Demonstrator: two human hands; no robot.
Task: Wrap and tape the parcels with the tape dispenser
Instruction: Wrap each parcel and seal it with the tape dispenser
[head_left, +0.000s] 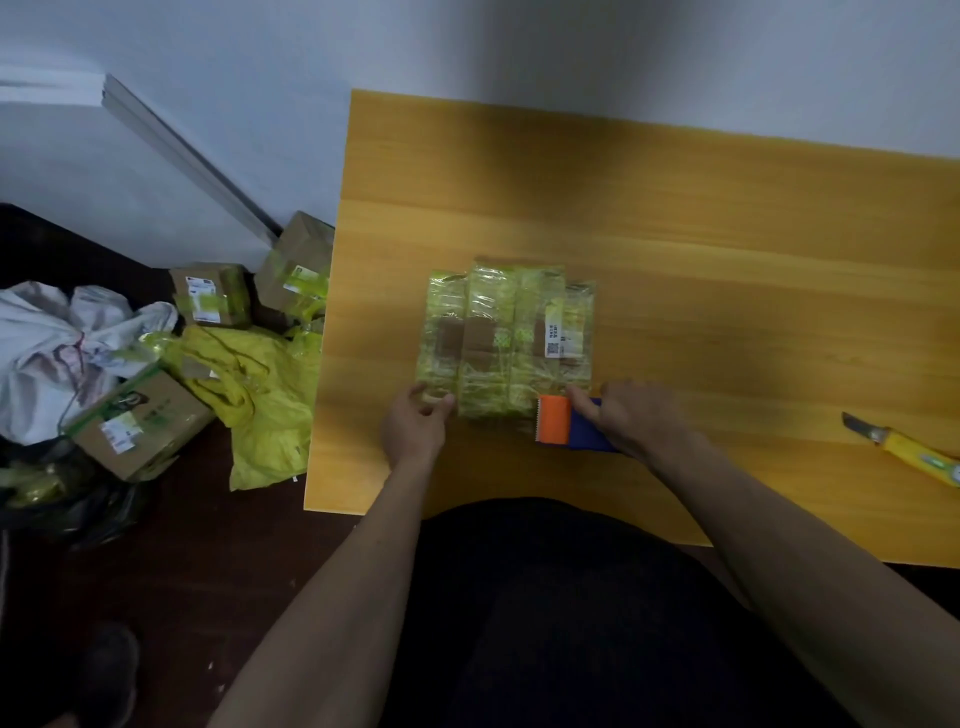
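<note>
A flat parcel (506, 338) covered in strips of yellow-green tape lies on the wooden table (675, 249), with a white barcode label near its right side. My left hand (415, 426) holds the parcel's near left corner with curled fingers. My right hand (628, 415) grips the tape dispenser (566, 426), blue with an orange blade guard, at the parcel's near right edge. The dispenser's roll is hidden under my hand.
A yellow utility knife (904, 449) lies on the table's right side. On the floor to the left sit several taped cardboard boxes (210, 293), a yellow bag (254, 395), a white sack (57, 343) and a black bag (78, 509).
</note>
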